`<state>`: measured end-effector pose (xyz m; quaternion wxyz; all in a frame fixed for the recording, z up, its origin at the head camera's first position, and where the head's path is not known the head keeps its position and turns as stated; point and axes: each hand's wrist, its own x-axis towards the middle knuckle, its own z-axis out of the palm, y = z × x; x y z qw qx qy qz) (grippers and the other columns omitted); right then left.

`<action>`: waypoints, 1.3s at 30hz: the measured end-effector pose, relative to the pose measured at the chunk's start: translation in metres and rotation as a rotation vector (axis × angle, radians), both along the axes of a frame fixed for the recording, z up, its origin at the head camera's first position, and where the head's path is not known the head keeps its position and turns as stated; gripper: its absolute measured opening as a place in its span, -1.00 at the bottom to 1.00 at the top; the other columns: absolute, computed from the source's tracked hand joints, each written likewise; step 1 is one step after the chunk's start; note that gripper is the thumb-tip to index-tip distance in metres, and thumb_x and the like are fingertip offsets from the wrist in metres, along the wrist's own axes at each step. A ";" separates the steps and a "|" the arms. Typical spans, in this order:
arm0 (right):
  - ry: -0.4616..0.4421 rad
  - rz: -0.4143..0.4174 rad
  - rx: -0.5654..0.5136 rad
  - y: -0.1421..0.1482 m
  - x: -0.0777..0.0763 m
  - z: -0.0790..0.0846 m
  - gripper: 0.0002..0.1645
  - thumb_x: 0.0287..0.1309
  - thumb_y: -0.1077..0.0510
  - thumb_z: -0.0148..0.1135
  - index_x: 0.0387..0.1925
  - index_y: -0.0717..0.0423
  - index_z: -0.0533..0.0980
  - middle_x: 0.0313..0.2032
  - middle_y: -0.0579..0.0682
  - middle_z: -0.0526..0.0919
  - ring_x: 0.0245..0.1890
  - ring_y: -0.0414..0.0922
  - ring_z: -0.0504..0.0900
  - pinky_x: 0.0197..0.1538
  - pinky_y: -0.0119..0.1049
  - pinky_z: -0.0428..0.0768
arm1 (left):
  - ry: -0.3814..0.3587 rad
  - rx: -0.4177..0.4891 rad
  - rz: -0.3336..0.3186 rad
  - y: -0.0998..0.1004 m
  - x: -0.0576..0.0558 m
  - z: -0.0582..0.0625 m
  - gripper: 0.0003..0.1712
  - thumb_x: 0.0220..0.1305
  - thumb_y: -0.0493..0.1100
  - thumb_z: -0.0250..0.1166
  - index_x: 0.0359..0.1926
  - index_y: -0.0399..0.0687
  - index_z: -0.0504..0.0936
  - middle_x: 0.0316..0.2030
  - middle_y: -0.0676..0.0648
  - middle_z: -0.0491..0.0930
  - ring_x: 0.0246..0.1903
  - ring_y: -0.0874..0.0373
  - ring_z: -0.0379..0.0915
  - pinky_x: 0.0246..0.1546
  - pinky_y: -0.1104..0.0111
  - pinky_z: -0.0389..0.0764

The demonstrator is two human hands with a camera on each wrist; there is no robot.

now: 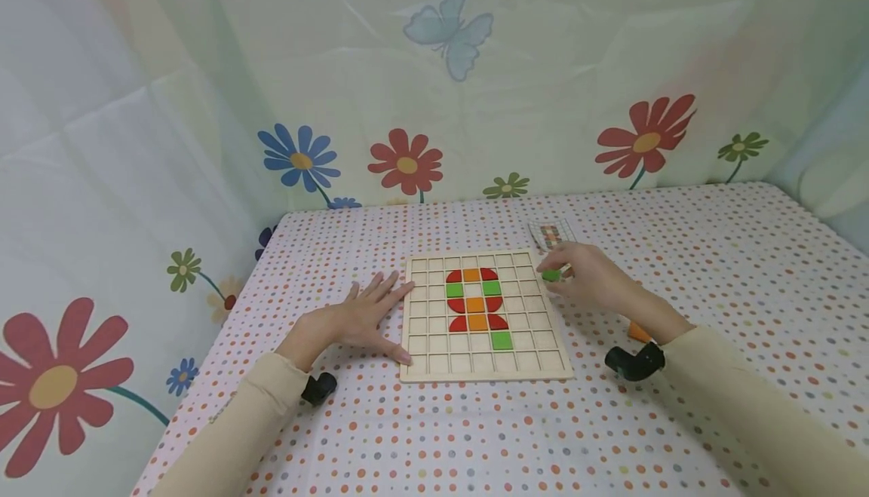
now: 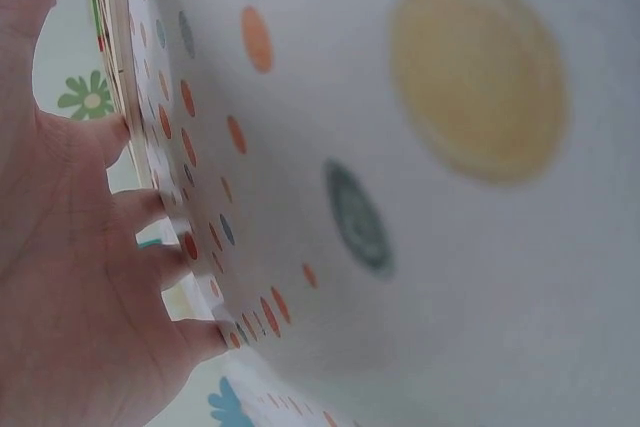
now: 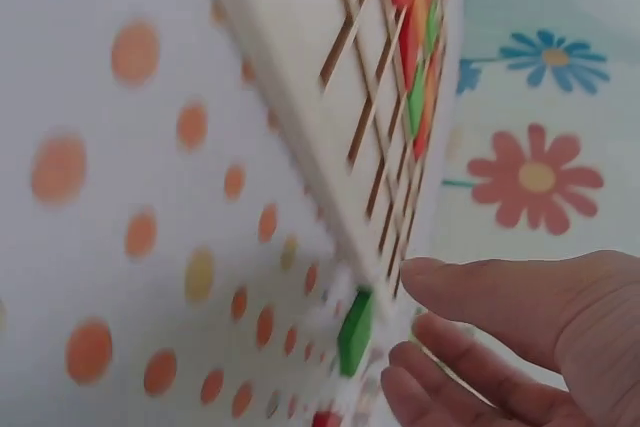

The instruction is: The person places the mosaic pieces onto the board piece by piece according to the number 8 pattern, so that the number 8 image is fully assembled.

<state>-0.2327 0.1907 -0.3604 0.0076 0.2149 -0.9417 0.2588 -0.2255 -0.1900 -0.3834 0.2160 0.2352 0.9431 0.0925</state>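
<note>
A wooden grid board lies on the dotted cloth, with red, orange and green pieces in its middle cells. One green square sits lower right of the others. My left hand is spread flat at the board's left edge, its thumb and a fingertip touching the frame. Beside the right edge, my right hand reaches down over a loose green piece. In the right wrist view its thumb and fingers stand apart, next to the green piece but not visibly gripping it.
A card printed with a grid pattern lies behind the right hand. An orange piece shows partly beneath the right forearm. Part of a red piece appears at the right wrist view's bottom edge. A flowered curtain hangs behind the table.
</note>
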 end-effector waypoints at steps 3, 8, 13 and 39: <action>-0.039 -0.029 0.044 0.004 -0.012 -0.004 -0.65 0.15 0.38 0.49 -0.01 0.40 0.69 0.00 0.32 0.70 -0.08 0.19 0.69 -0.05 0.04 0.73 | -0.002 0.004 -0.001 0.000 0.000 -0.001 0.44 0.08 0.47 0.48 0.72 0.19 -0.19 0.68 -0.11 -0.42 0.64 -0.14 -0.58 0.57 -0.22 -0.35; -0.096 -0.047 0.077 0.005 -0.023 -0.008 -0.63 0.15 0.37 0.49 0.01 0.42 0.68 -0.09 0.27 0.71 -0.11 0.15 0.68 -0.08 0.01 0.71 | -0.015 0.015 -0.007 0.001 0.000 -0.001 0.44 0.08 0.47 0.48 0.72 0.19 -0.20 0.68 -0.11 -0.43 0.64 -0.15 -0.59 0.57 -0.20 -0.38; -0.138 -0.078 0.082 0.003 -0.030 -0.007 -0.68 0.22 0.37 0.44 0.00 0.42 0.68 -0.07 0.28 0.74 -0.05 0.17 0.68 0.02 0.08 0.67 | -0.012 0.019 -0.008 0.000 0.000 0.001 0.44 0.09 0.45 0.49 0.72 0.17 -0.20 0.68 -0.12 -0.44 0.64 -0.16 -0.59 0.57 -0.21 -0.39; -0.099 -0.156 0.029 -0.002 -0.024 -0.007 -0.82 0.08 0.41 0.52 -0.25 0.39 0.70 -0.25 0.25 0.75 -0.21 0.14 0.70 -0.12 0.00 0.66 | -0.011 0.025 -0.002 -0.002 0.000 0.000 0.44 0.08 0.45 0.49 0.72 0.20 -0.20 0.69 -0.11 -0.42 0.64 -0.15 -0.59 0.58 -0.19 -0.38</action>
